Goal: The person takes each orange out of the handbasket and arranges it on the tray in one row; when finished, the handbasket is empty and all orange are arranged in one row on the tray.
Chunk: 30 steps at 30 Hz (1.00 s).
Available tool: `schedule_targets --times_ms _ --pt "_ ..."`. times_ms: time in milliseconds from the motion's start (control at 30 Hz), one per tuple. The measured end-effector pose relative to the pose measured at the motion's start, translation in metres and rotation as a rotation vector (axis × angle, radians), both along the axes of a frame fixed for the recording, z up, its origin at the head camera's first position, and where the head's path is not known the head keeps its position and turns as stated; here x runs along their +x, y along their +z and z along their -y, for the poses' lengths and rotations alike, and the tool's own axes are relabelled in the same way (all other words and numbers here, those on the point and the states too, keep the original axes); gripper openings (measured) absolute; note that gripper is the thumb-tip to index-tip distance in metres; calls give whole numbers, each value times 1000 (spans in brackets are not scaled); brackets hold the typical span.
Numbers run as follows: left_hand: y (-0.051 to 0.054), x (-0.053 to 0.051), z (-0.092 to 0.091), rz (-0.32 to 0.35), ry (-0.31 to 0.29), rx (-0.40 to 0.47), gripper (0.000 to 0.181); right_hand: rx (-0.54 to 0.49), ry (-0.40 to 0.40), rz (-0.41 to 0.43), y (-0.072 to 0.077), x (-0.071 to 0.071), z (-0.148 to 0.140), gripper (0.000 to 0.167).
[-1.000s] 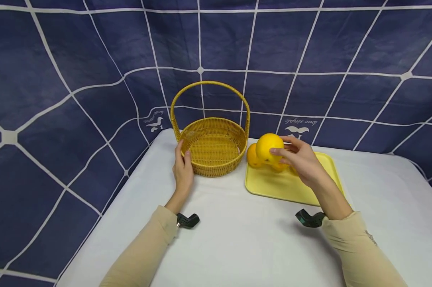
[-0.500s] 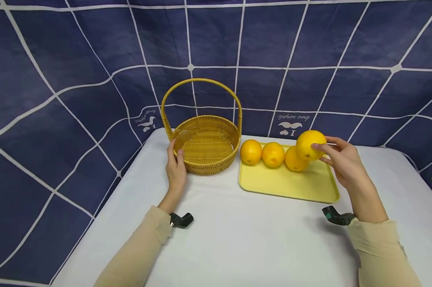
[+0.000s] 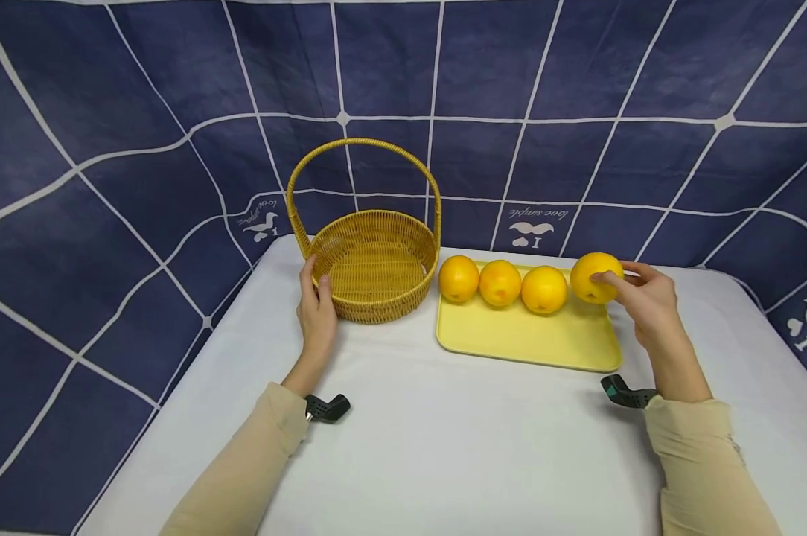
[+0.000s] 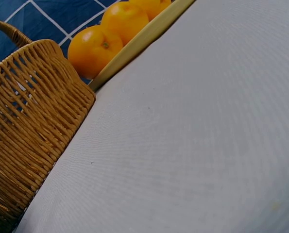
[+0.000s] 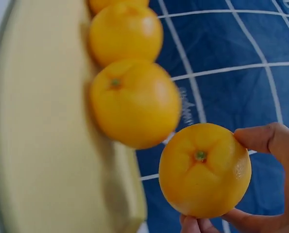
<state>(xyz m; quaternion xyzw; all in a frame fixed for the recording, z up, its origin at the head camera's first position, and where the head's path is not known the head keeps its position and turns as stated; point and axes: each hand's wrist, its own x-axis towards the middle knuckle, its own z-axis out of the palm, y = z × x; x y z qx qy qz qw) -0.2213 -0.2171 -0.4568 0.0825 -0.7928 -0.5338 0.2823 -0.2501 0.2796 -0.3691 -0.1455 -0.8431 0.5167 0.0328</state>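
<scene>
In the head view my left hand [image 3: 318,316] holds the near left side of a woven wicker basket [image 3: 380,307], its thumb at the rim. The basket has a tall arched handle and no fruit in it. My right hand [image 3: 650,298] pinches an orange [image 3: 595,278] between thumb and fingers, over the far right corner of a yellow tray [image 3: 511,339]. The right wrist view shows this orange [image 5: 205,170] just beyond the tray's edge, fingertips on its sides. Three more oranges [image 3: 544,289] sit in a row along the tray's back edge.
A white cloth [image 3: 457,432] covers the table. Behind and to the left hangs a dark blue curtain [image 3: 484,82] with white grid lines. The basket stands just left of the tray, with a narrow gap between them.
My right hand has carried the orange rightward along the row and then lowered it to the row's right end. The left hand stays at the basket. The head view has shifted slightly right.
</scene>
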Motion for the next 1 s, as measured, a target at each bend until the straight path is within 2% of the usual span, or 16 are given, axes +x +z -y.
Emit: schedule_targets --times_ms 100,300,600,1000 --pt "2 0 2 3 3 0 50 53 2 34 -11 -4 1 84" --pt "1 2 5 13 6 7 50 124 81 69 -27 -5 4 83" --pt "0 3 9 15 19 7 50 117 134 17 -29 -7 10 86" --pt "2 0 1 9 7 5 50 114 65 -2 -27 -4 -3 93"
